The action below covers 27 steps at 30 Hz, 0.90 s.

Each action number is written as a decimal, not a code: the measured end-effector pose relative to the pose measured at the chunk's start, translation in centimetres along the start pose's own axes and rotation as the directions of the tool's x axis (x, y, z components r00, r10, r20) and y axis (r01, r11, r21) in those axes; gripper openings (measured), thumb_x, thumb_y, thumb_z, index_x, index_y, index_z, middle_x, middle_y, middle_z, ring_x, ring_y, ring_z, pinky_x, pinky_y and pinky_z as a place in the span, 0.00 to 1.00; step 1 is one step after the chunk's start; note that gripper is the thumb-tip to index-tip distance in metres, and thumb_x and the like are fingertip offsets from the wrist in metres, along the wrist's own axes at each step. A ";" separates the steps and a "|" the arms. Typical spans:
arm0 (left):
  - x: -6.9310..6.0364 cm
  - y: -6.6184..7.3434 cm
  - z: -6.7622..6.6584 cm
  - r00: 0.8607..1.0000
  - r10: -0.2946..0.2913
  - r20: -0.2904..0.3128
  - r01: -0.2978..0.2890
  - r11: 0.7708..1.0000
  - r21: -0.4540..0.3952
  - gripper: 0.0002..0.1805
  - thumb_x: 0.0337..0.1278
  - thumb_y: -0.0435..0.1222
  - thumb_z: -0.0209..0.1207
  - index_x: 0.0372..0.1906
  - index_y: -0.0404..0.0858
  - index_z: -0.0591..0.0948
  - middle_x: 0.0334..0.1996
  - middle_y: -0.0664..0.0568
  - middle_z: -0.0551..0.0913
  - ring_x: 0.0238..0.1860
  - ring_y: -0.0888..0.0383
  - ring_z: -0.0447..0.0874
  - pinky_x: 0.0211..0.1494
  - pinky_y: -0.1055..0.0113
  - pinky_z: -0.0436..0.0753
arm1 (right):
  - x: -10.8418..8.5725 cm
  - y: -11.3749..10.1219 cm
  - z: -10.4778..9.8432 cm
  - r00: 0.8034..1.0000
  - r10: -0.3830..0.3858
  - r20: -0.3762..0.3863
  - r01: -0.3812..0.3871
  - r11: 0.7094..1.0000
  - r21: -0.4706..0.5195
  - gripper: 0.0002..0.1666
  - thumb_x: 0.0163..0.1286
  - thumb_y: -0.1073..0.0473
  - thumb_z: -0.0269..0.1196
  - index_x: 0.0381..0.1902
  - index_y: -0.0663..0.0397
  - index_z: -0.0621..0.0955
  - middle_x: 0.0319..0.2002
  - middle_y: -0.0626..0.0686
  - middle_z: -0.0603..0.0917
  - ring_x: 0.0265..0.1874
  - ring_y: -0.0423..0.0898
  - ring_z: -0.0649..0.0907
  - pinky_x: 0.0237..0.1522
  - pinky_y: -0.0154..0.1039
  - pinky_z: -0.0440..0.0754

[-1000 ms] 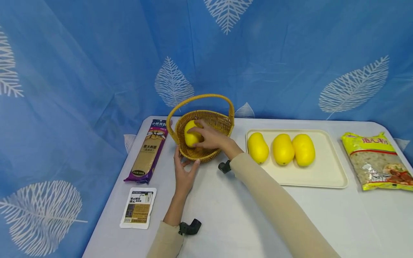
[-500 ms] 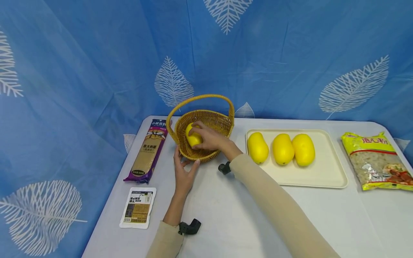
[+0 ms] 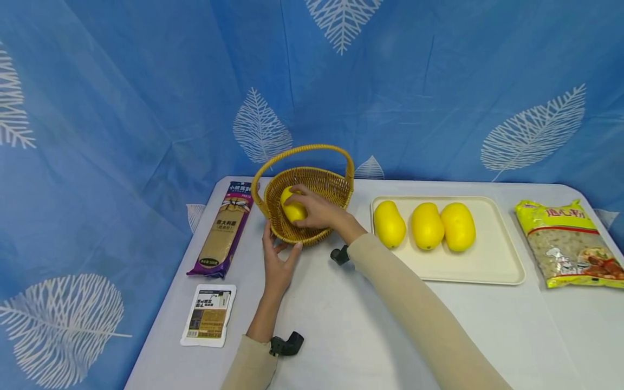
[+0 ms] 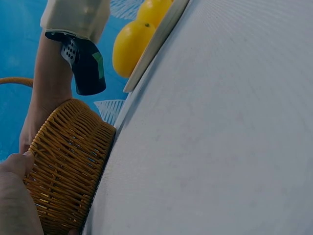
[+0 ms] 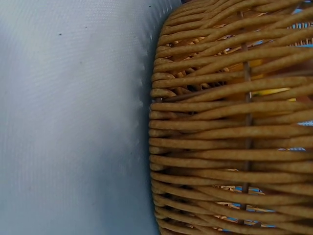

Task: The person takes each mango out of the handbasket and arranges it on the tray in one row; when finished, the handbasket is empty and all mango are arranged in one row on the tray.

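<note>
A wicker basket with an arched handle stands at the back of the table. Inside it my right hand grips a yellow mango, fingers over the top and thumb on the near side. My left hand holds the basket's near left side, thumb at the rim. The left wrist view shows that thumb against the woven wall. Close wickerwork fills much of the right wrist view and hides most of the right hand's work.
Right of the basket, a cream tray bears three mangoes. A yellow-ended food bag lies at far right. On the left lie a purple pasta packet and a small white-edged packet. A blue curtain hangs behind.
The mango in the right hand has tilted and shifted slightly right within the basket since a second ago. Over the last half second almost nothing moves. The left hand keeps its place.
</note>
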State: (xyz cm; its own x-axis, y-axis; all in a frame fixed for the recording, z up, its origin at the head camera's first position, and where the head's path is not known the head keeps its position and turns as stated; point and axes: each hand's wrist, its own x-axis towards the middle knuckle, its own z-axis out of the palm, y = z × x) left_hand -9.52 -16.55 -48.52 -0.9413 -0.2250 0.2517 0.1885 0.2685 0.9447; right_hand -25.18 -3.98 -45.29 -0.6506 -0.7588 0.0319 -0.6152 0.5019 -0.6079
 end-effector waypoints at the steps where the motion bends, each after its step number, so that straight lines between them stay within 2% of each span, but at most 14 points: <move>1: 0.0 0.0 0.0 1.000 0.001 0.000 -0.001 1.000 0.003 0.48 0.61 0.30 0.63 0.77 0.31 0.44 0.72 0.29 0.52 0.68 0.32 0.59 0.64 0.38 0.71 | 0.0 0.0 0.0 1.000 0.001 -0.002 -0.001 1.000 -0.001 0.29 0.63 0.53 0.69 0.62 0.45 0.77 0.73 0.51 0.60 0.66 0.52 0.72 0.65 0.47 0.76; 16: -0.1 0.1 0.1 1.000 -0.016 0.015 0.016 1.000 -0.003 0.48 0.62 0.33 0.62 0.77 0.32 0.44 0.73 0.30 0.50 0.70 0.32 0.58 0.65 0.39 0.71 | -0.5 0.1 -0.1 0.998 -0.014 -0.065 0.013 1.000 -0.016 0.29 0.63 0.53 0.69 0.62 0.45 0.77 0.74 0.51 0.59 0.69 0.52 0.69 0.67 0.47 0.73; 21: 0.0 -0.1 0.1 1.000 -0.020 0.006 0.020 1.000 -0.001 0.48 0.61 0.31 0.62 0.77 0.32 0.44 0.74 0.31 0.50 0.69 0.33 0.58 0.65 0.39 0.71 | -0.8 -0.4 -0.6 0.995 -0.044 -0.093 0.041 0.999 -0.031 0.30 0.62 0.53 0.69 0.63 0.46 0.77 0.73 0.51 0.59 0.69 0.52 0.68 0.67 0.46 0.74; 27: 0.0 -0.2 -0.1 1.000 -0.026 -0.007 0.026 1.000 -0.012 0.48 0.61 0.31 0.63 0.77 0.32 0.45 0.73 0.31 0.51 0.68 0.33 0.60 0.64 0.39 0.71 | -1.9 -1.1 -1.5 0.983 -0.091 -0.158 0.092 0.996 -0.003 0.30 0.61 0.54 0.70 0.62 0.47 0.78 0.73 0.53 0.61 0.70 0.53 0.67 0.66 0.49 0.74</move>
State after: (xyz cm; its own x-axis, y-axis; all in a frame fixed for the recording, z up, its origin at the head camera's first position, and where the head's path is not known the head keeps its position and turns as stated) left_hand -9.56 -16.69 -48.71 -0.9440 -0.2384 0.2282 0.1671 0.2511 0.9534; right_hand -23.94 -2.51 -43.45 -0.6540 -0.7263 0.2118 -0.6734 0.4313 -0.6004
